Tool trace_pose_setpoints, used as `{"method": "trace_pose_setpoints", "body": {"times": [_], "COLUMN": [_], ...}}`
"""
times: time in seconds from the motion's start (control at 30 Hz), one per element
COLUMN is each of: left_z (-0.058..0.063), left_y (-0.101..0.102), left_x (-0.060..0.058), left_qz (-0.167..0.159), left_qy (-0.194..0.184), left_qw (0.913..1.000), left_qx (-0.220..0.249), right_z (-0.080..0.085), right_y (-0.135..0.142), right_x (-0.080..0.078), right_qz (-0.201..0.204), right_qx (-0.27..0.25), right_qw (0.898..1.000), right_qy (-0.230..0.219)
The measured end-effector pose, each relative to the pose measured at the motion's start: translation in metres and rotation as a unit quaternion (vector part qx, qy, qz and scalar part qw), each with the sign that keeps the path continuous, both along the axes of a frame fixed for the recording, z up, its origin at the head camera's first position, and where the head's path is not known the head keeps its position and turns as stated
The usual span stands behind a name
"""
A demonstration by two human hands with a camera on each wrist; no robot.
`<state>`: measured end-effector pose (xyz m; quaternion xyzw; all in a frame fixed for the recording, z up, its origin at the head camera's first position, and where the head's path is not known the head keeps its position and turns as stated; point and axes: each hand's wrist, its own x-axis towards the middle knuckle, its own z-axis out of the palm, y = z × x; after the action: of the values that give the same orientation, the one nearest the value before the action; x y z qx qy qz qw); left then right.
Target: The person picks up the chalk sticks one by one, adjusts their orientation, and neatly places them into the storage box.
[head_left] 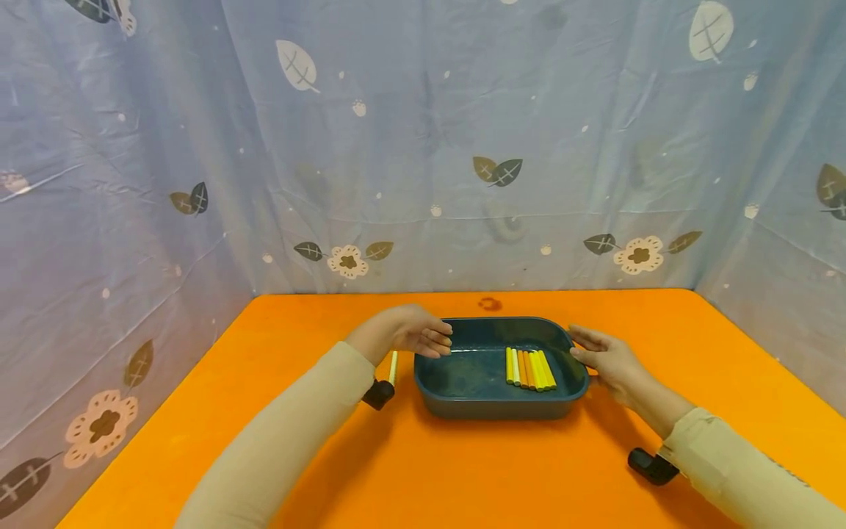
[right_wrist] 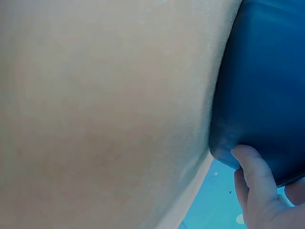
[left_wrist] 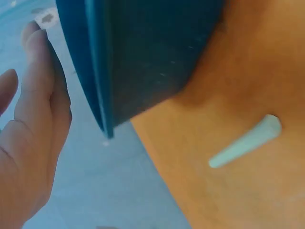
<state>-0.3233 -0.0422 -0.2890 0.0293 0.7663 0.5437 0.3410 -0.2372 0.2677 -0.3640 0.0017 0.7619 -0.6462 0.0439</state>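
Note:
A dark blue-green rectangular tray (head_left: pixel 463 400) sits on the orange table. Inside it, toward the right, lies a row of yellow, orange and pale chalk sticks (head_left: pixel 531 369). My right hand (head_left: pixel 611 364) is at the tray's right rim, thumb over the edge and fingers along the outer wall; the right wrist view shows a fingertip (right_wrist: pixel 245 155) against that wall. Over the left rim hovers my left hand (head_left: pixel 418 334), fingers loosely bent and holding nothing. In the left wrist view it is apart from the tray wall (left_wrist: pixel 138 57). One pale chalk stick (left_wrist: pixel 245 141) lies left of the tray.
Dark wrist-worn devices hang under the left sleeve (head_left: pixel 379 394) and right sleeve (head_left: pixel 653 466). A blue-grey curtain (head_left: pixel 423 110) with leaf and flower prints encloses the table (head_left: pixel 463 477) at the back and sides. A reddish mark (head_left: pixel 490 303) shows behind the tray.

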Motion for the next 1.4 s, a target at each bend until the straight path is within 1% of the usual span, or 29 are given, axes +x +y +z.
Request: {"method": "trace_pose_setpoints", "body": {"times": [0.2, 0.37, 0.4, 0.47, 0.5, 0.6, 0.63, 0.67, 0.7, 0.8, 0.9, 1.03, 1.23, 1.33, 1.4], "left_z": [-0.006, -0.017, -0.02, -0.026, -0.028, -0.034, -0.035, -0.035, -0.037, -0.042, -0.049, -0.056, -0.067, -0.07, -0.072], "left_y": [-0.019, -0.037, -0.041, -0.049, -0.052, -0.06, -0.061, -0.064, -0.066, -0.074, -0.08, -0.082, -0.083, -0.084, -0.084], "left_x": [0.004, 0.004, 0.004, 0.005, 0.005, 0.003, 0.003, 0.002, 0.001, 0.0, -0.002, -0.008, -0.012, -0.013, -0.014], "left_qz": [0.02, 0.032, 0.017, 0.007, 0.009, 0.022, 0.042, 0.052, 0.056, 0.05, 0.057, 0.087, 0.079, 0.077, 0.068], "left_qy": [0.008, 0.026, 0.035, 0.042, 0.044, 0.044, 0.039, 0.04, 0.041, 0.048, 0.051, 0.044, 0.026, 0.021, 0.016], "left_qw": [0.9998, 0.9991, 0.9991, 0.999, 0.9988, 0.9985, 0.998, 0.9975, 0.9973, 0.9976, 0.997, 0.9947, 0.9942, 0.9941, 0.9945], "left_qx": [0.003, 0.014, 0.015, 0.017, 0.019, 0.024, 0.026, 0.027, 0.024, 0.003, -0.017, -0.031, -0.067, -0.074, -0.078], "right_z": [-0.002, -0.001, -0.001, -0.001, -0.001, -0.001, -0.001, -0.001, -0.001, -0.001, -0.001, 0.0, 0.0, -0.001, -0.001], "right_y": [0.002, 0.001, 0.001, 0.001, 0.002, 0.002, 0.002, 0.002, 0.002, 0.002, 0.002, 0.002, 0.002, 0.002, 0.002], "right_x": [0.0, 0.0, -0.001, -0.001, -0.001, -0.001, -0.001, -0.001, -0.001, -0.001, 0.0, 0.0, 0.001, 0.001, 0.001], "right_qz": [0.006, 0.008, 0.008, 0.009, 0.009, 0.01, 0.01, 0.01, 0.01, 0.009, 0.01, 0.012, 0.012, 0.013, 0.014], "right_qx": [0.003, -0.004, -0.003, -0.003, -0.003, 0.0, 0.001, 0.001, 0.002, 0.001, 0.001, 0.0, -0.004, -0.006, -0.005], "right_qw": [1.0, 1.0, 1.0, 1.0, 1.0, 1.0, 1.0, 1.0, 1.0, 1.0, 1.0, 1.0, 1.0, 1.0, 1.0], "right_qy": [0.006, 0.008, 0.008, 0.007, 0.006, 0.005, 0.005, 0.005, 0.006, 0.006, 0.006, 0.006, 0.012, 0.013, 0.013]}}
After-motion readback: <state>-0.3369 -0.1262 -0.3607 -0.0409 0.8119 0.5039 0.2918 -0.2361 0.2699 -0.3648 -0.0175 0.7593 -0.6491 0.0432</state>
